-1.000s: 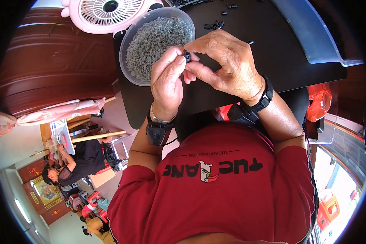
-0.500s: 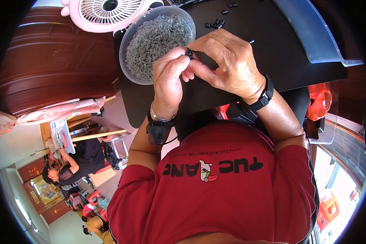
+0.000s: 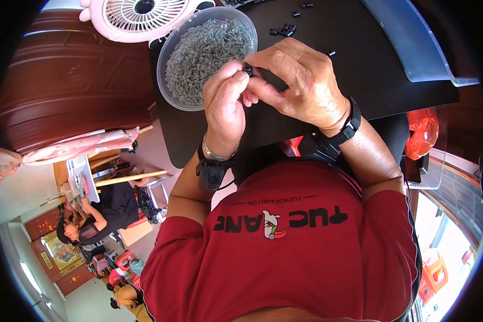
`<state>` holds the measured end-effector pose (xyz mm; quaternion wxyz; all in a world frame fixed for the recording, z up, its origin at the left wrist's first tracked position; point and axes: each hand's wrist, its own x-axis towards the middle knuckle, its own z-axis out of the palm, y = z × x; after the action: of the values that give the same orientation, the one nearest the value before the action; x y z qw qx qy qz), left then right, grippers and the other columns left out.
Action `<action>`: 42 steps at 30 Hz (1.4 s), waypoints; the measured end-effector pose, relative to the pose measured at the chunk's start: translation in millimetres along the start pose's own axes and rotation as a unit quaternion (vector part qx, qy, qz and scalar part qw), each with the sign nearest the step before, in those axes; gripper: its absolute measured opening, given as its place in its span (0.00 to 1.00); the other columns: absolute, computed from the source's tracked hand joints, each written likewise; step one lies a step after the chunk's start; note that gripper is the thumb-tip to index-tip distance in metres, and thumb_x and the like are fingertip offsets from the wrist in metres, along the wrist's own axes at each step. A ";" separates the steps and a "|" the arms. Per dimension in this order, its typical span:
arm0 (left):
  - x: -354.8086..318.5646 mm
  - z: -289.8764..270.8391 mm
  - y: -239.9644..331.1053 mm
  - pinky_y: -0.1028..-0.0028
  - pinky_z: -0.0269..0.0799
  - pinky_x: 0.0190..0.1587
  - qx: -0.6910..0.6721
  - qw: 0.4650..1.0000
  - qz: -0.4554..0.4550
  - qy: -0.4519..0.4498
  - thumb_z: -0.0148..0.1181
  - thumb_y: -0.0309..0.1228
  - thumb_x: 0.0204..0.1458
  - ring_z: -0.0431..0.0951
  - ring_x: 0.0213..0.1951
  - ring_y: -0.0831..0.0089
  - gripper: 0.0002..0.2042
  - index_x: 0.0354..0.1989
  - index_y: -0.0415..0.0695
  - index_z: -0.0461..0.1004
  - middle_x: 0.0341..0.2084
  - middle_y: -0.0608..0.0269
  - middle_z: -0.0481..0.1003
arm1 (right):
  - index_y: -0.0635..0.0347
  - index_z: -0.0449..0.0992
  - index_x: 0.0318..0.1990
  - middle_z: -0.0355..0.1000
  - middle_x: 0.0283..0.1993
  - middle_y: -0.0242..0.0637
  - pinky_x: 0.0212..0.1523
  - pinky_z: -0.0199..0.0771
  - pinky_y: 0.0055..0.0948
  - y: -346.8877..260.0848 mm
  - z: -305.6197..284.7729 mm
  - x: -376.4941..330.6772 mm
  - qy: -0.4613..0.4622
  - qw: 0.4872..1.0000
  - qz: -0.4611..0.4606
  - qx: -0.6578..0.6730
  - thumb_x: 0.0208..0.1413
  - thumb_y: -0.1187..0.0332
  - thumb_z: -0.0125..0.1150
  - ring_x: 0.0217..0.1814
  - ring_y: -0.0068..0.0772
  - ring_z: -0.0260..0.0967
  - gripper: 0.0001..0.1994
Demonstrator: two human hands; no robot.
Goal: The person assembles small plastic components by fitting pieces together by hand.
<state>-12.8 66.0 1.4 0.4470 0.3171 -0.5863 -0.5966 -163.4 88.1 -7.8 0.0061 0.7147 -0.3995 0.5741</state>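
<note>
Between my two hands is a small black part, mostly covered by fingertips. My left hand pinches it between thumb and forefinger from the left. From the other side, the thumb and forefinger of my right hand close on the same part. Just behind my left hand stands a round clear tub filled with a mass of small greyish, translucent pieces. Beyond my right hand, several small black cylindrical parts lie loose on the black table.
A pink fan stands at the far left beside the tub. A translucent blue bin takes up the right side of the table. A red plastic bag hangs beyond the right edge. Other people work in the background at left.
My left wrist has shifted slightly to the right. Both hands keep their pinch on the small black part, which has moved very little.
</note>
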 end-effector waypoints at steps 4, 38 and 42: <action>0.8 -3.3 4.0 0.83 0.59 0.24 0.015 1.000 0.014 0.009 0.45 0.32 0.55 0.64 0.20 0.82 0.12 0.29 0.35 0.69 0.20 0.64 0.70 | 0.58 0.76 0.33 0.72 0.27 0.35 0.32 0.73 0.31 -0.3 0.3 2.7 0.003 0.999 0.017 0.037 0.40 0.70 0.65 0.31 0.38 0.71 0.10; 2.6 -4.0 -4.4 0.82 0.56 0.22 0.141 0.987 0.061 -0.050 0.45 0.35 0.60 0.62 0.19 0.84 0.14 0.28 0.37 0.68 0.19 0.68 0.66 | 0.63 0.75 0.29 0.75 0.22 0.36 0.28 0.72 0.22 7.0 -1.1 -2.5 -0.039 0.934 0.252 0.251 0.53 0.69 0.60 0.26 0.23 0.75 0.07; 2.8 -2.8 -3.6 0.83 0.56 0.21 0.141 0.986 0.072 -0.044 0.45 0.35 0.60 0.62 0.19 0.84 0.14 0.28 0.37 0.68 0.19 0.68 0.66 | 0.65 0.74 0.31 0.74 0.23 0.34 0.31 0.74 0.21 7.7 2.6 -2.7 -0.043 0.901 0.273 0.335 0.54 0.71 0.59 0.27 0.22 0.74 0.06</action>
<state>-12.0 62.0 -2.1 0.4133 0.3079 -0.7047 -0.4876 -165.9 83.1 -14.4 -0.4075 0.5614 -0.3629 0.6221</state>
